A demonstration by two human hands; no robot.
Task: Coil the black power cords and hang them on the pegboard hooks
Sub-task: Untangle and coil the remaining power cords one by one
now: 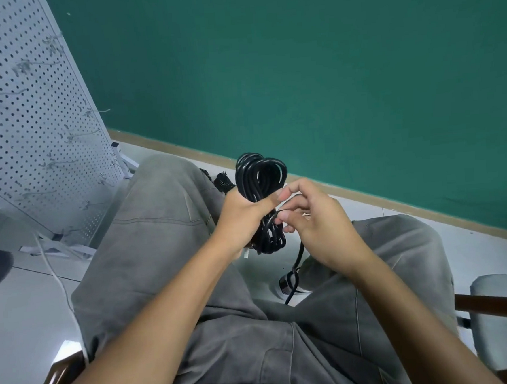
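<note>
Left hand [241,213] grips a mostly wound cord [260,185]; right hand [314,217] pinches its loose tail; pegboard [31,117] hooks look bare, more cords wait on the floor

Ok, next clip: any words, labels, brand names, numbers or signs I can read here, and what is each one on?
None can be read.
Coiled black power cord, gripped by the left hand: a small white tag below the hand, too small to read.
Cord's loose tail, pinched by the right hand: no print visible.
Pegboard: no text.
Green wall: no sign.
</note>
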